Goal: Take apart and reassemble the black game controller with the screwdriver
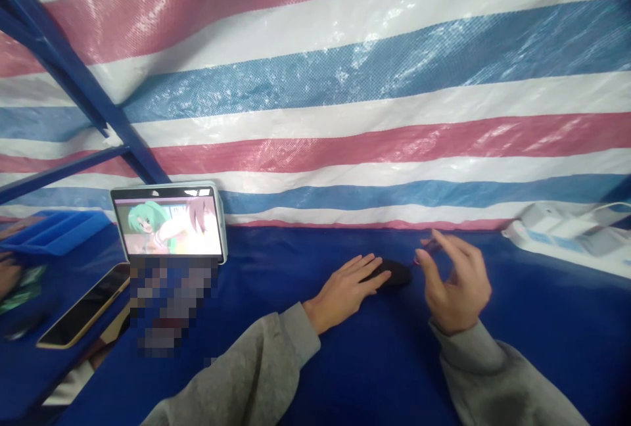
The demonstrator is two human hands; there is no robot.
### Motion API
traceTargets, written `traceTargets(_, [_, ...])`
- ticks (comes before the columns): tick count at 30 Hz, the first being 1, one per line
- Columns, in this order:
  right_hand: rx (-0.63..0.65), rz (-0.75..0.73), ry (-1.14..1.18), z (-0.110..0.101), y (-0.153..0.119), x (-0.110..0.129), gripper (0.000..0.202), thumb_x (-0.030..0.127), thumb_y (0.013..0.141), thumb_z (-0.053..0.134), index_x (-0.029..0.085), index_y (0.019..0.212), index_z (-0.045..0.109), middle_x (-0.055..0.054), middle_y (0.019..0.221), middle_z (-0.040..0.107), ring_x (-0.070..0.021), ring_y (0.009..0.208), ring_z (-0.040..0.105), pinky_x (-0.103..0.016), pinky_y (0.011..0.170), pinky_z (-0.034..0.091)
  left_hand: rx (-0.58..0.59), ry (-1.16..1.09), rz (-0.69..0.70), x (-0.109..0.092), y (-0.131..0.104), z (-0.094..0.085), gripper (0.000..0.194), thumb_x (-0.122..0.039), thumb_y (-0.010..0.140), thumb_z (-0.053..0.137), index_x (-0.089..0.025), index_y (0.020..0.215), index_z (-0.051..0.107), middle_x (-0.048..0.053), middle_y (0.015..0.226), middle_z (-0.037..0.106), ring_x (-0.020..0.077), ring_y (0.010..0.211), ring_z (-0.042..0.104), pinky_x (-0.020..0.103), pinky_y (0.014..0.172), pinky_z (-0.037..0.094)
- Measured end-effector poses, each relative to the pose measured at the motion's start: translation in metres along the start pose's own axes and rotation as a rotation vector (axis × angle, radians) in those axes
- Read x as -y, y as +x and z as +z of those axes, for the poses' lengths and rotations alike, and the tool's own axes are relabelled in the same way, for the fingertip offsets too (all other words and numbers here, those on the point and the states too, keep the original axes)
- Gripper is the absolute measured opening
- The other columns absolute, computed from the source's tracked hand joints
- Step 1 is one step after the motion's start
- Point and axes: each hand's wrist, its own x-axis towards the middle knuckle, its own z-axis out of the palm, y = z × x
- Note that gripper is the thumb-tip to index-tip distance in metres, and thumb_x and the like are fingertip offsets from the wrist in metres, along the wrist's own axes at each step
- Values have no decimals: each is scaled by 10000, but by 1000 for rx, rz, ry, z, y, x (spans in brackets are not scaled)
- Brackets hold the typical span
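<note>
Black oval object [398,274] lies under the spread left hand [349,288] (the right hand [458,281] pinches a slim reddish item [430,246]).

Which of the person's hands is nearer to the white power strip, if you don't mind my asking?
Right. The right hand is left of the white power strip, apart from it; the left hand is farther left, on the black rounded object.
</note>
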Motion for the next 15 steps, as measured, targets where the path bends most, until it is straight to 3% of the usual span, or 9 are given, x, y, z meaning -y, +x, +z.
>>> traceTargets(4, [107,-5,67,-1,0,0,480,174,925,567,202,1402,535,-112,1066,727,-243,995,689,-419,890,559,-13,9,-1,0,0,-1,411,-228,1043,440,-202,1453,459,92,1542,427,199,1467,336,397,1220,314])
traceTargets(10, [-19,12,26,-1,0,-1,430,203,802,750,192,1223,667,-92,954,728,-229,867,690,-397,819,574,-8,10,-2,-2,1,-5,405,-241,1047,430,-198,1448,461,100,1533,438,204,1458,355,413,1206,341])
traceTargets(15, [87,53,158,-1,-1,-2,418,159,891,621,207,1305,607,-96,1044,730,-232,930,700,-432,865,564,-11,12,-2,-1,0,-2,414,-230,1043,442,-205,1457,449,91,1545,423,196,1468,333,405,1215,324])
